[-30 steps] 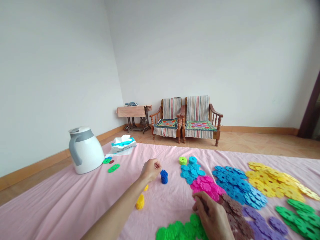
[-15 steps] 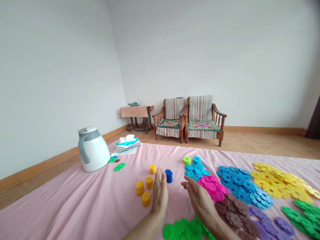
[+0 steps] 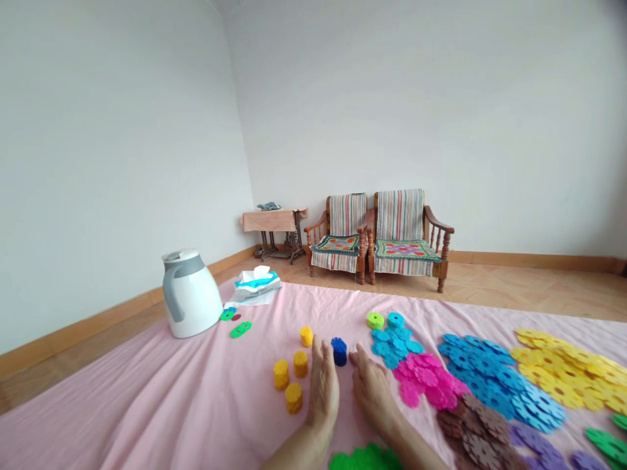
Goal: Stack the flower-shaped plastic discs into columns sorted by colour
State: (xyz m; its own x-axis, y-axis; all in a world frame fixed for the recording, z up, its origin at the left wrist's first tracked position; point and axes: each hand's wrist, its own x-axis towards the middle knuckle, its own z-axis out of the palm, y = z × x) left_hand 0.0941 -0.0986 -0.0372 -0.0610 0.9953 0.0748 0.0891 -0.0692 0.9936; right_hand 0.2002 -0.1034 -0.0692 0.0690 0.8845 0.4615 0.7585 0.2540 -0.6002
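Observation:
Both my hands rest on edge on the pink cloth (image 3: 196, 405), palms facing each other. My left hand (image 3: 323, 385) is open, fingers straight, just left of a small dark blue stack of discs (image 3: 338, 350). My right hand (image 3: 371, 390) is open too, its fingertips just right of that stack. Neither hand holds anything. Several yellow stacks (image 3: 294, 375) stand to the left of my left hand. A pink pile of flower-shaped discs (image 3: 428, 382) lies right of my right hand.
Piles of discs lie by colour: light blue (image 3: 392, 339), blue (image 3: 494, 378), yellow (image 3: 568, 369), brown (image 3: 475, 431), purple (image 3: 539, 444), green (image 3: 365, 459). A white kettle (image 3: 191, 294) and a tissue pack (image 3: 257, 284) stand far left. Two wooden armchairs (image 3: 377, 238) stand behind.
My left hand let go near the blue stack and drew back; my right hand left the brown pile. Both now lie open either side of the blue stack. The view shifted slightly.

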